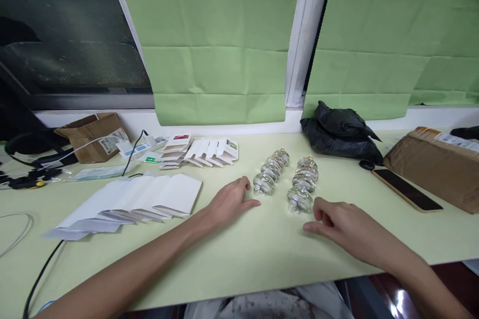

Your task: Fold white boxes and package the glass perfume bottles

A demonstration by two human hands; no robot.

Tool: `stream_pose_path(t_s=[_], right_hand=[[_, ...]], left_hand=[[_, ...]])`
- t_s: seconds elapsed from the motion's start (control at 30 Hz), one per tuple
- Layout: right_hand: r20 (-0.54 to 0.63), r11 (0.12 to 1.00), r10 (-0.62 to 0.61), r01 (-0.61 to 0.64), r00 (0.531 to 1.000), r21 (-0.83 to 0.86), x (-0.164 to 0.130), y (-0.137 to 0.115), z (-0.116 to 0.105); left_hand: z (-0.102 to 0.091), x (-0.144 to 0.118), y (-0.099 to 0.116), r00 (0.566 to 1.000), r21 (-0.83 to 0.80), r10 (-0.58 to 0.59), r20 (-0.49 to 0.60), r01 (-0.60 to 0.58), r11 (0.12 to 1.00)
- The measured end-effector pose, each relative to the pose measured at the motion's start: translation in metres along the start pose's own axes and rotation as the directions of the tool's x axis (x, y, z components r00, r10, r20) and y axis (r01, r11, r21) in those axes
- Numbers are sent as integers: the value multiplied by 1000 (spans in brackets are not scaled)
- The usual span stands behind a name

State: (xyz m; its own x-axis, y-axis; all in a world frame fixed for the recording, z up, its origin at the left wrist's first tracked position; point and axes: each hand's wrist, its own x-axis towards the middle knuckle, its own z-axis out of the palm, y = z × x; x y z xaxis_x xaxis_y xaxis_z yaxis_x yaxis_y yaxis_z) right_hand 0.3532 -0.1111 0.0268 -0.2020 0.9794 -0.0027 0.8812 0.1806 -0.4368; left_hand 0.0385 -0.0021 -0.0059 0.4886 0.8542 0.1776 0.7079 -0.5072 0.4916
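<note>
Two rows of small clear glass bottles with gold caps lie on the pale green table (239, 254): a left row (270, 171) and a right row (303, 183). My left hand (229, 201) rests palm down on the table, its fingertips just left of the nearest bottle of the left row, holding nothing. My right hand (346, 227) rests on the table just below and right of the right row's nearest bottle, fingers loosely curled, with nothing in it.
Fanned flat white cartons (145, 199) lie at the left, smaller printed cartons (202, 152) behind them. A black bag (339, 134), a phone (406, 189) and a brown parcel (437, 164) sit at the right. An open cardboard box (93, 134) and cables (33, 159) lie far left.
</note>
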Motion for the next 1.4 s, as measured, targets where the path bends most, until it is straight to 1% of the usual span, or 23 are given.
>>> stream_pose_path(t_s=[0.07, 0.1, 0.17, 0.2, 0.27, 0.37, 0.43, 0.53, 0.6, 0.73, 0.97, 1.13, 1.4], right_hand=[[99, 989, -142, 136, 985, 60, 1, -16, 5], [122, 976, -207, 198, 971, 87, 3, -24, 11], [115, 938, -345, 338, 932, 71, 14, -37, 28], [115, 908, -419, 417, 901, 39, 21, -42, 38], [99, 840, -537, 542, 837, -18, 37, -47, 57], [84, 776, -620, 626, 780, -75, 59, -49, 78], [66, 767, -634, 638, 770, -70, 68, -49, 85], [24, 793, -609, 609, 793, -4, 73, -50, 89], [5, 806, -591, 590, 807, 41, 73, -51, 89], [-6, 817, -572, 570, 820, 88, 70, -51, 89], [-1, 825, -559, 556, 829, 96, 72, -50, 89], [-9, 820, -567, 565, 824, 91, 72, -50, 89], [-3, 823, -563, 562, 826, 81, 71, -50, 86]], left_hand=[[-10, -15, -4, 996, 10, 85, 21, -85, 996], [-15, -23, -7, 990, 18, 135, 30, -136, 991], [-22, -38, -13, 976, 36, 216, 33, -217, 975], [-24, -44, -16, 971, 44, 238, 25, -239, 970], [-28, -51, -21, 969, 48, 247, -2, -247, 968], [-28, -51, -26, 976, 22, 214, -28, -213, 977], [-27, -48, -29, 982, 4, 185, -45, -185, 983], [-23, -45, -31, 984, -1, 165, -69, -165, 986], [-21, -45, -32, 984, 2, 165, -64, -166, 986], [-19, -46, -32, 983, -7, 174, -55, -175, 985], [-18, -43, -34, 982, -10, 179, -57, -180, 984], [-20, -44, -33, 986, -20, 165, -33, -165, 986], [-19, -44, -33, 983, -21, 178, -43, -179, 984]])
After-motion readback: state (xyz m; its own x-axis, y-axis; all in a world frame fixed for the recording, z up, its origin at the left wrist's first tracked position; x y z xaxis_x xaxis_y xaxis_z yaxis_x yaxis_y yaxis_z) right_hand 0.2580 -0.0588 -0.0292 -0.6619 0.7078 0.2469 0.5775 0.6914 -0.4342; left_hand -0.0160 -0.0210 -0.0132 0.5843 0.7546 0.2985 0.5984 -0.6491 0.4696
